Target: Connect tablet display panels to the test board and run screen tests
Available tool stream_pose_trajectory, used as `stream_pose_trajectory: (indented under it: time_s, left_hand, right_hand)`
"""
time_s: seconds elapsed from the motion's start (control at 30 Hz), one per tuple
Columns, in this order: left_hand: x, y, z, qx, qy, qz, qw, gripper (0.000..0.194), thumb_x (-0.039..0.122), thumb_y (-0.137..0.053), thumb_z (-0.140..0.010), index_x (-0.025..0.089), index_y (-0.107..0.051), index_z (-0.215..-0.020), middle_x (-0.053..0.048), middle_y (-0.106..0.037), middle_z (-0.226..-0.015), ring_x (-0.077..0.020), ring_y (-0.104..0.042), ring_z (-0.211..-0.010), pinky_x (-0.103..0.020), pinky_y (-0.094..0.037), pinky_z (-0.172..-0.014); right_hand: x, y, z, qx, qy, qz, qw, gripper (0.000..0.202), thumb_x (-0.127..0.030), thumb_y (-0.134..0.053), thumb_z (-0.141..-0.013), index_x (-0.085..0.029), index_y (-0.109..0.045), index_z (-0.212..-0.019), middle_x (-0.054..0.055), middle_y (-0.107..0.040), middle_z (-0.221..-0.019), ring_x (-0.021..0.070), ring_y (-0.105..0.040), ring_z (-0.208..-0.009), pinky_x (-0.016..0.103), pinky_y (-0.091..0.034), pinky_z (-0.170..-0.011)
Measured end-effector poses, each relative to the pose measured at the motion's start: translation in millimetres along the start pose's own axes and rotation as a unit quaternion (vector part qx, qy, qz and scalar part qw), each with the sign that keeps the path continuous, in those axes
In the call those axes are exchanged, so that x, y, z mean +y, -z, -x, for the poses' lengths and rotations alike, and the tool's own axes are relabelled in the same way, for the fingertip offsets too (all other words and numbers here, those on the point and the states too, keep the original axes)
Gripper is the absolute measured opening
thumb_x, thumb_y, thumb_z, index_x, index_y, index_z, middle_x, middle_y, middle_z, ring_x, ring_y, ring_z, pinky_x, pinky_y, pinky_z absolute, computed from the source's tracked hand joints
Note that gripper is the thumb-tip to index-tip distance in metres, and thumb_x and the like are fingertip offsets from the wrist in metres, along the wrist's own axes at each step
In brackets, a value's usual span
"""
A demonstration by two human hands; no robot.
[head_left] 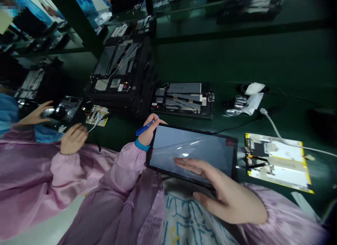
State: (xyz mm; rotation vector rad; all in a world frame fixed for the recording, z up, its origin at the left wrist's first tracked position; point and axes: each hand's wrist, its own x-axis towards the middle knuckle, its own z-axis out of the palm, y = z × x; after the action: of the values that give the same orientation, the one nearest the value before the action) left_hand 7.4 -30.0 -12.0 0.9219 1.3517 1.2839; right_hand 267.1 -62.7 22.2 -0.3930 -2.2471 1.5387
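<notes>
A tablet-sized display panel (pixel 168 143) with a black border and a glossy, lit screen lies tilted in front of my body. My left hand (pixel 147 135), with a blue band at the wrist, is closed at the panel's upper left corner. A blue pen (pixel 144 127) is tucked in the same hand. My right hand (pixel 223 192) hovers over or brushes the lower part of the screen, fingers stretched out and thumb apart; whether it touches the glass I cannot tell. Beside the panel's right edge, joined by a short flat connector, is a white battery-and-board assembly (pixel 284 174) with yellow edges.
An opened tablet body (pixel 184 97) lies behind the panel. Left of it rises a stack of black tablet housings (pixel 118 66). A white cable (pixel 276 129), tape scraps (pixel 254 97) and a metal-cased gadget (pixel 239 104) are on the right. A co-worker's hands (pixel 75 138) are at the left.
</notes>
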Motion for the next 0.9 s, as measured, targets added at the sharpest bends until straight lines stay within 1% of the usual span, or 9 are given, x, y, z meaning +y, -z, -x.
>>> stream_pose_trajectory:
  time_s: [0.1,0.23,0.37,0.43,0.5,0.57,0.63,0.77,0.9]
  left_hand:
    - [1.0,0.2,0.8,0.001,0.005,-0.001,1.000,0.042,0.057,-0.060,-0.078,0.021,-0.038,-0.075,0.001,-0.069,-0.073,-0.0136,-0.058,-0.062,-0.026,-0.042,-0.062]
    - [-0.1,1.9,-0.2,0.002,0.008,-0.003,1.000,0.040,0.055,-0.060,-0.079,0.021,-0.039,-0.075,0.001,-0.069,-0.076,-0.0136,-0.058,-0.062,-0.026,-0.042,-0.061]
    - [-2.0,2.9,-2.2,0.004,0.006,-0.003,1.000,0.038,0.053,-0.059,-0.081,0.022,-0.039,-0.076,0.001,-0.069,-0.078,-0.0134,-0.059,-0.063,-0.025,-0.042,-0.061]
    - [-1.9,2.2,-1.7,0.009,0.009,-0.002,1.000,0.039,0.054,-0.060,-0.079,0.022,-0.039,-0.076,0.001,-0.069,-0.076,-0.0131,-0.058,-0.063,-0.025,-0.042,-0.060]
    - [-1.3,0.8,0.3,0.018,0.016,0.002,1.000,0.041,0.057,-0.062,-0.077,0.021,-0.040,-0.075,0.002,-0.068,-0.072,-0.0125,-0.056,-0.060,-0.024,-0.041,-0.059]
    - [-0.8,-0.6,3.2,0.021,0.021,0.011,1.000,0.043,0.059,-0.063,-0.075,0.021,-0.042,-0.074,0.003,-0.067,-0.070,-0.0120,-0.055,-0.058,-0.024,-0.041,-0.058]
    - [-0.6,-1.3,5.9,0.022,0.021,0.018,0.999,0.045,0.061,-0.063,-0.074,0.021,-0.043,-0.073,0.002,-0.067,-0.069,-0.0120,-0.055,-0.058,-0.024,-0.041,-0.059]
    - [-0.7,-1.3,9.1,0.028,0.019,0.028,0.999,0.048,0.065,-0.062,-0.072,0.020,-0.043,-0.072,0.002,-0.066,-0.066,-0.0126,-0.055,-0.058,-0.025,-0.041,-0.060]
    - [-2.4,-1.2,11.6,0.025,0.020,0.044,0.999,0.050,0.066,-0.063,-0.071,0.020,-0.045,-0.072,0.001,-0.066,-0.066,-0.0133,-0.057,-0.061,-0.025,-0.041,-0.061]
  right_hand:
    - [-6.0,-10.9,-3.3,-0.047,0.016,0.016,0.999,0.071,-0.009,-0.052,-0.080,-0.017,-0.025,-0.146,0.019,-0.042,-0.147,0.0231,-0.040,-0.138,0.042,-0.042,-0.110]
    - [-17.9,-29.2,-12.6,-0.119,0.031,-0.044,0.991,0.071,-0.009,-0.051,-0.071,-0.006,-0.035,-0.141,0.021,-0.041,-0.147,0.0208,-0.039,-0.138,0.036,-0.039,-0.112]
    - [-21.4,-40.7,-16.4,-0.134,0.048,-0.032,0.989,0.072,-0.009,-0.050,-0.067,-0.002,-0.040,-0.138,0.022,-0.038,-0.149,0.0198,-0.039,-0.138,0.030,-0.040,-0.110]
    - [-17.8,-41.3,-14.8,-0.090,0.056,0.049,0.993,0.067,-0.009,-0.049,-0.072,-0.005,-0.041,-0.138,0.020,-0.035,-0.151,0.0210,-0.037,-0.140,0.033,-0.042,-0.109]
    - [-10.6,-39.6,-12.9,-0.011,0.067,0.173,0.983,0.059,-0.009,-0.048,-0.079,-0.011,-0.043,-0.138,0.019,-0.036,-0.150,0.0246,-0.033,-0.142,0.043,-0.041,-0.110]
    - [-0.8,-37.3,-12.6,0.064,0.066,0.296,0.951,0.051,-0.011,-0.048,-0.084,-0.017,-0.048,-0.134,0.016,-0.046,-0.144,0.0286,-0.033,-0.141,0.055,-0.036,-0.110]
    - [9.9,-35.7,-14.9,0.111,0.045,0.388,0.914,0.043,-0.016,-0.050,-0.087,-0.019,-0.053,-0.129,0.014,-0.054,-0.134,0.0324,-0.038,-0.136,0.062,-0.033,-0.108]
    - [26.5,-34.6,-21.7,0.155,-0.001,0.480,0.864,0.040,-0.035,-0.051,-0.087,-0.018,-0.056,-0.123,0.018,-0.054,-0.132,0.0395,-0.043,-0.128,0.065,-0.034,-0.101]
    - [32.9,-33.0,-18.3,0.153,0.009,0.491,0.858,0.036,-0.035,-0.047,-0.088,-0.017,-0.057,-0.116,0.019,-0.056,-0.128,0.0397,-0.051,-0.118,0.059,-0.041,-0.092]
